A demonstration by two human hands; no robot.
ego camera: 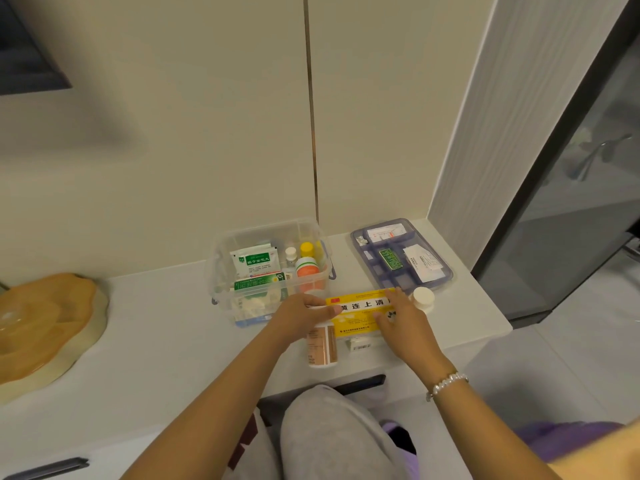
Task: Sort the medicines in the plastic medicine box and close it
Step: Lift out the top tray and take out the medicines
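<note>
Nearest me, a brown-labelled pill bottle (322, 344) is lying on its side on the smooth white tabletop (166, 341), partly hidden under my left hand (300, 315). A small white packet with a barcode (360, 345) is lying just right of it.

I am holding the long yellow medicine carton (362, 315) by both ends. My left hand is pinching its left end, thumb across the printed face, and my right hand (403, 315) is gripping the right end with fingers curled over the far edge. I judge that taking it at both ends is keeping the thin, flat cardboard level while I am steering it toward the box.

Just right of my right hand a white-capped bottle (423, 298) is standing upright, waiting its turn.

Farther back, the clear plastic medicine box (221, 271) is sitting open, its glossy see-through walls showing green and white sachets on the left and small round bottles with yellow, white and orange tops standing on the right. Its translucent blue-grey divider tray (446, 271), a shallow grid of compartments holding a few flat packets, is lying apart to the right, so the box cannot be closed yet.

At far left a rounded amber plastic dish (45, 327) is resting.
</note>
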